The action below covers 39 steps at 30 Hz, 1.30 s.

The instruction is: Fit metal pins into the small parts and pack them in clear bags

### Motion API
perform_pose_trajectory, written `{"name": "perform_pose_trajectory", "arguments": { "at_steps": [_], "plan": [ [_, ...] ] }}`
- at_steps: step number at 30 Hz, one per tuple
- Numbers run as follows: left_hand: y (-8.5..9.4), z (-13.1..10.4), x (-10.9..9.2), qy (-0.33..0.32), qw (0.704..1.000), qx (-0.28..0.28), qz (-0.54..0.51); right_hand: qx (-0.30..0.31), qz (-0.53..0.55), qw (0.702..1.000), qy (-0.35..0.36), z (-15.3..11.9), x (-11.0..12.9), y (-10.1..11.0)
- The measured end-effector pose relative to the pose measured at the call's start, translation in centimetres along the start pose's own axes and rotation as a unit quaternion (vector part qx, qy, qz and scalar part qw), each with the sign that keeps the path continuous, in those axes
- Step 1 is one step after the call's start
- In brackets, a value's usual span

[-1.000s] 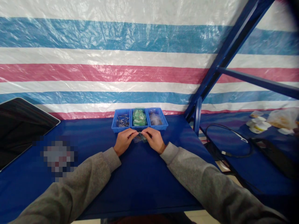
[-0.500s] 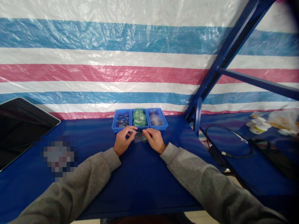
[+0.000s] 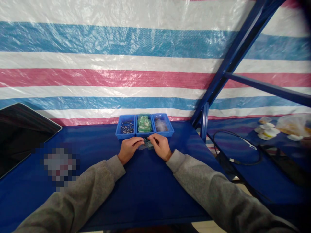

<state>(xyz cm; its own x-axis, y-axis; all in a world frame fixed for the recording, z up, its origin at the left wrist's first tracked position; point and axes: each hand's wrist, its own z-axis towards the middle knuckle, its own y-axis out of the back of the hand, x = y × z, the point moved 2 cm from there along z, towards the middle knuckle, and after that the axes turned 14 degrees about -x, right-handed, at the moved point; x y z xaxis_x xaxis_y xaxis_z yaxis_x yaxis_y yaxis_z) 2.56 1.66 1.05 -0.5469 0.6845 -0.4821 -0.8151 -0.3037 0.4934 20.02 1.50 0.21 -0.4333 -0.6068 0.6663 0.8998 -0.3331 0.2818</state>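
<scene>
My left hand (image 3: 128, 149) and my right hand (image 3: 160, 147) meet just in front of three joined blue bins. Between them is a small clear plastic bag (image 3: 146, 145), its top edge pinched in the fingertips of both hands. Something dark and greenish shows through the bag, too small to make out. The left bin (image 3: 118, 132) holds slim metal pieces (image 3: 127, 127). In the middle bin lie green packets (image 3: 144, 123), and in the right bin a pile of clear plastic bags (image 3: 160, 124).
A dark screen (image 3: 21, 136) with a pale rim stands at the left, near a blurred-out patch (image 3: 59, 165). Blue metal frame bars (image 3: 218, 81) rise at the right. Beyond them lie a black cable (image 3: 216, 142), white round items (image 3: 267, 131) and a plastic bag with yellowish contents (image 3: 290, 124).
My left fingers, earlier curled apart in a loop, have come together and moved slightly right, closer to my right fingertips. My right hand stays nearly in place at the bag.
</scene>
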Motion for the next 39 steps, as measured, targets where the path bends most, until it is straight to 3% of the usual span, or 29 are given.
{"name": "perform_pose_trajectory", "arguments": {
  "at_steps": [10,17,24,31,39],
  "plan": [
    [0.0,-0.2,0.3,0.012,1.000,0.016,-0.009,0.048,0.029,0.998,0.025,-0.3,0.5,-0.2],
    [0.4,0.2,-0.6,-0.027,0.998,-0.048,-0.007,0.026,0.013,1.000,-0.006,-0.3,-0.1,-0.4],
    [0.4,0.1,-0.2,0.001,0.998,-0.060,-0.002,0.026,0.005,1.000,-0.002,-0.1,0.1,-0.2],
    [0.4,0.1,-0.1,0.005,0.999,-0.035,0.030,0.030,0.013,0.999,0.026,-0.2,0.3,-0.2],
    [0.2,0.0,-0.5,-0.040,0.999,-0.008,0.030,0.004,0.008,1.000,0.014,-0.1,0.0,-0.3]
  ]
}}
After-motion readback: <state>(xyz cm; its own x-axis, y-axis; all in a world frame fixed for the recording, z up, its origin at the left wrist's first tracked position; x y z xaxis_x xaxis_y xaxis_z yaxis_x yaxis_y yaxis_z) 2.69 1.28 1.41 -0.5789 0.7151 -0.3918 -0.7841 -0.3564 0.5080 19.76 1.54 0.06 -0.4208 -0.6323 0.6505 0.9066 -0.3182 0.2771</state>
